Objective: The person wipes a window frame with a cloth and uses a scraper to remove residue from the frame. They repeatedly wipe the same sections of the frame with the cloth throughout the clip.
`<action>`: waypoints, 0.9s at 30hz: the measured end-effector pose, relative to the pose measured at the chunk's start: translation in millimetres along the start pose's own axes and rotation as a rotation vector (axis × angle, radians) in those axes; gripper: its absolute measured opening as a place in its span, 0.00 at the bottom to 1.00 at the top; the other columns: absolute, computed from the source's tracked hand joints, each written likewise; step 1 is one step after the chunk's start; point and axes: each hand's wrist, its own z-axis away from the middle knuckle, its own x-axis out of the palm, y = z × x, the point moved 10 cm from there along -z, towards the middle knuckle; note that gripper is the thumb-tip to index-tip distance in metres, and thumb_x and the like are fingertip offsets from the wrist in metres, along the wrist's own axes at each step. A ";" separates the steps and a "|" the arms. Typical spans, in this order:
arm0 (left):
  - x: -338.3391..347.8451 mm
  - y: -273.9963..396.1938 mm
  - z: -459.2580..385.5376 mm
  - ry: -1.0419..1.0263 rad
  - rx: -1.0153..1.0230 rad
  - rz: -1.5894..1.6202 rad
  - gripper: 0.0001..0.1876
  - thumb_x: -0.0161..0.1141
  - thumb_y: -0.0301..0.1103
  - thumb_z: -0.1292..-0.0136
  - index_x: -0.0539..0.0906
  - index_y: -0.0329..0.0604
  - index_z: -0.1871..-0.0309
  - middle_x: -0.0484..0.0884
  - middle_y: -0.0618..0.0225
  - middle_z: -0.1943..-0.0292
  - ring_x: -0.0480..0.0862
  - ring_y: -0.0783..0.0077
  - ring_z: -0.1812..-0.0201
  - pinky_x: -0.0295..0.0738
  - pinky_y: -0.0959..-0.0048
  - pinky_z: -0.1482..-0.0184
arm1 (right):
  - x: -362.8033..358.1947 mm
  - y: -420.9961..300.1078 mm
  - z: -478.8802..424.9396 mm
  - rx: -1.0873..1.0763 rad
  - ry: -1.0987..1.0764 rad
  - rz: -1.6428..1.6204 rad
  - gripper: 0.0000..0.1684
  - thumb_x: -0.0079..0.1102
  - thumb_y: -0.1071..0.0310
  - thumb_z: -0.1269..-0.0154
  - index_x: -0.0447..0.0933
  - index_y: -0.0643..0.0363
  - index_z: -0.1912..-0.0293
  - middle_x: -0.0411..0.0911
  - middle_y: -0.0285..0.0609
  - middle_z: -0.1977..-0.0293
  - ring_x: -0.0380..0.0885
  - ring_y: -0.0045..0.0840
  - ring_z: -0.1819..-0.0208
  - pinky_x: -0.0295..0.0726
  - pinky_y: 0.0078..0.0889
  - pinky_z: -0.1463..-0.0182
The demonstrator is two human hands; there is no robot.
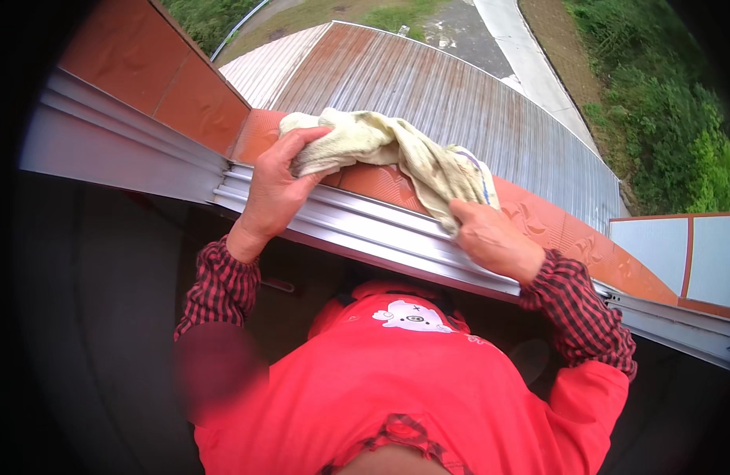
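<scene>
A pale, stained cloth (371, 139) stretches between my two hands, lying over the outer windowsill of reddish-orange tiles (376, 185). Its left end is bunched in my left hand (279, 184), with the thumb and fingers around it. My right hand (495, 237) grips the other end, where a blue stripe runs near the hem. Between the hands the cloth arches away from me, and some sill tile shows beneath the arch. Just on my side of the sill runs the metal sliding-window track (365, 217); both hands are above it.
At the left stands a window frame upright (121, 148) beside a tiled wall (157, 77). Beyond the sill, lower down, spreads a rusty corrugated metal roof (412, 89). A concrete path (519, 47) and green trees (667, 119) lie outside. Another frame section (679, 329) is at right.
</scene>
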 end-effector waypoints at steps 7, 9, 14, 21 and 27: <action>45.8 58.4 -8.4 -0.184 0.215 -0.178 0.21 0.68 0.19 0.46 0.82 0.38 0.46 0.83 0.61 0.59 0.82 0.65 0.55 0.75 0.72 0.52 | -20.5 38.2 76.2 0.112 0.011 0.162 0.06 0.57 0.75 0.50 0.73 0.65 0.79 0.71 0.49 0.68 0.75 0.45 0.64 0.74 0.45 0.61; 60.6 74.2 -8.6 -0.223 0.283 -0.187 0.22 0.69 0.20 0.47 0.82 0.39 0.47 0.83 0.61 0.60 0.81 0.63 0.57 0.74 0.71 0.54 | -24.7 47.9 99.6 0.167 0.052 0.209 0.05 0.57 0.75 0.51 0.74 0.64 0.79 0.72 0.49 0.68 0.76 0.44 0.64 0.75 0.45 0.61; 97.7 69.8 -22.2 -0.335 0.453 -0.094 0.20 0.68 0.24 0.50 0.81 0.43 0.50 0.83 0.61 0.60 0.82 0.57 0.58 0.71 0.66 0.56 | -19.9 86.5 115.0 0.289 0.061 0.296 0.06 0.57 0.77 0.50 0.73 0.65 0.80 0.73 0.48 0.66 0.76 0.44 0.63 0.76 0.43 0.59; 133.2 14.5 -29.6 -0.471 0.496 -0.012 0.21 0.65 0.23 0.50 0.80 0.44 0.49 0.83 0.62 0.58 0.82 0.58 0.56 0.70 0.66 0.55 | 12.7 143.7 117.2 0.378 0.113 0.328 0.04 0.54 0.79 0.48 0.78 0.67 0.71 0.72 0.48 0.62 0.77 0.43 0.61 0.78 0.41 0.56; 168.8 -6.9 -29.7 -0.555 0.510 0.055 0.18 0.65 0.24 0.47 0.81 0.41 0.50 0.84 0.57 0.57 0.82 0.52 0.52 0.75 0.61 0.50 | 23.2 192.7 160.2 0.593 0.025 0.650 0.08 0.51 0.79 0.43 0.75 0.67 0.62 0.73 0.51 0.58 0.74 0.44 0.54 0.77 0.42 0.51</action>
